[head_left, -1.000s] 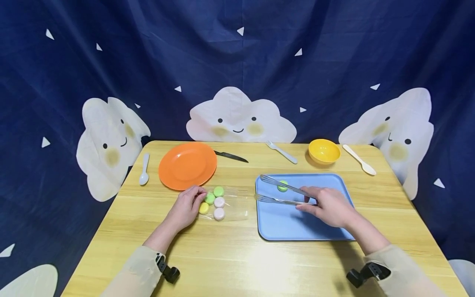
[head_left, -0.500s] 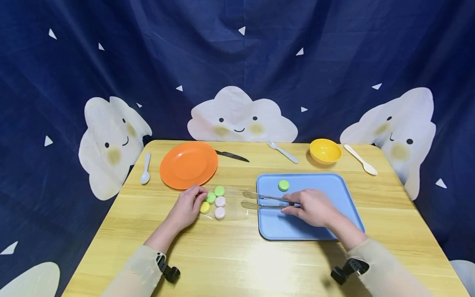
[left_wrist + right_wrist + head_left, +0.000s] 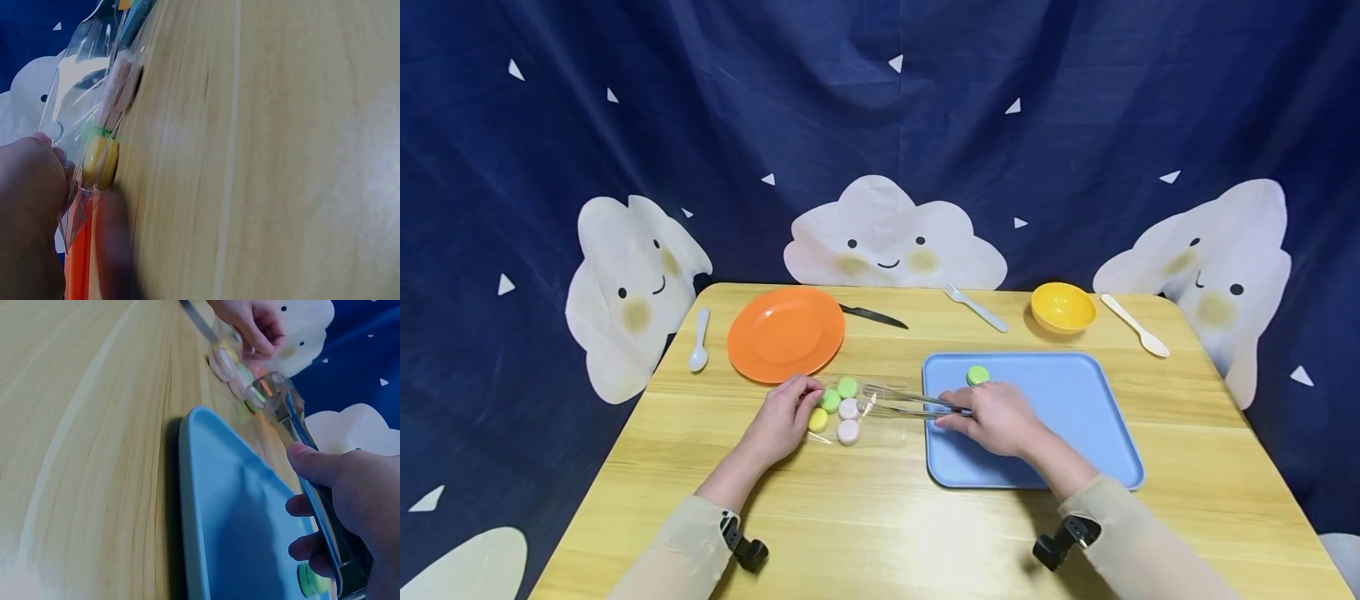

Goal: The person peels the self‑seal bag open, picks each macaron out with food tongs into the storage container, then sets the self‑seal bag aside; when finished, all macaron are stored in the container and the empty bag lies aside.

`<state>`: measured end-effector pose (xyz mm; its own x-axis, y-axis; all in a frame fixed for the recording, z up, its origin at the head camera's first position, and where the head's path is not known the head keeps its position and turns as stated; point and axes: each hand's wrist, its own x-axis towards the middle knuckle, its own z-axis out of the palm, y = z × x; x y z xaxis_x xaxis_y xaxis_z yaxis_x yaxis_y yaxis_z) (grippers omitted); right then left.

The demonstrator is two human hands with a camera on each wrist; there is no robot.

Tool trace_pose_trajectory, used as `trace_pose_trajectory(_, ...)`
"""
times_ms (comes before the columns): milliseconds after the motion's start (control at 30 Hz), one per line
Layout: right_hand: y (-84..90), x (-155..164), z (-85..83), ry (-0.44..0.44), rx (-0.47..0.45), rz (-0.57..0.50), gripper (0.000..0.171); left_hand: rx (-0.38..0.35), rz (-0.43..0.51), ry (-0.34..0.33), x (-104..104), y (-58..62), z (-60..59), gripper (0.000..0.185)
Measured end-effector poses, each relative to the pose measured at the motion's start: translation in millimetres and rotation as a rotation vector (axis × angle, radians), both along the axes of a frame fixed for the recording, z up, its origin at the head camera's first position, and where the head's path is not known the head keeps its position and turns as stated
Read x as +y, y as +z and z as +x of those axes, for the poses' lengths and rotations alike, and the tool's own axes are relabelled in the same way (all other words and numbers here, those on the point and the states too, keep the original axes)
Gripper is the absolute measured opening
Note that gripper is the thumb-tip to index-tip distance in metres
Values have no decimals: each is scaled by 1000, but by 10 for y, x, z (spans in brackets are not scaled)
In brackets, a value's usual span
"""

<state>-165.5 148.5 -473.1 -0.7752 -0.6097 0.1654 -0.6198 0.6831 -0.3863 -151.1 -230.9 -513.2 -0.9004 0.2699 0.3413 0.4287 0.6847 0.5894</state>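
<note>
My left hand [image 3: 801,398] pinches the left end of a clear plastic bag [image 3: 880,417] lying on the wooden table [image 3: 865,517]. Inside lie small macarons: two green [image 3: 847,387], one yellow [image 3: 817,419], two pink [image 3: 848,432]. The right hand [image 3: 961,412] grips metal tongs [image 3: 910,398] whose tips reach into the bag's open end next to the pink ones. One green macaron [image 3: 977,375] lies on the blue tray [image 3: 1075,417]. In the right wrist view the tongs [image 3: 299,422] point at the macarons [image 3: 226,362]. The left wrist view shows the yellow macaron [image 3: 100,162] by my fingers [image 3: 37,187].
An orange plate [image 3: 786,333] lies behind the bag, with a black knife [image 3: 874,317] to its right and a white spoon [image 3: 699,343] to its left. A fork [image 3: 976,308], a yellow bowl [image 3: 1063,307] and a pale spoon [image 3: 1138,327] lie beyond the tray.
The right hand has carried the tongs left, from above the tray and its green macaron to the bag's opening. The left hand has kept its hold on the bag.
</note>
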Motion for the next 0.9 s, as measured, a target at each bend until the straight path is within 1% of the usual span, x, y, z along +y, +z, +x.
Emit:
trace_pose_trajectory(233,-28,-124,-46,29,-67,-36,44,20,8,3,-1,-7,1,5)
trace_pose_trajectory(333,-37,-160,-71,46,-85,-42,45,26,8,-2,4,-19,-6,6)
trace_pose_trajectory(533,-40,-205,-124,80,-83,-42,41,35,22,-16,19,-13,-5,7)
trace_pose_trajectory(767,-15,-220,-166,95,-69,14,44,15,8,-18,27,10,-5,7)
trace_pose_trajectory(833,3,-219,-169,107,-70,23,41,11,11,-19,29,11,-7,7)
trace_pose_trajectory(900,15,-223,-172,126,-61,31,33,11,12,-20,31,14,0,6)
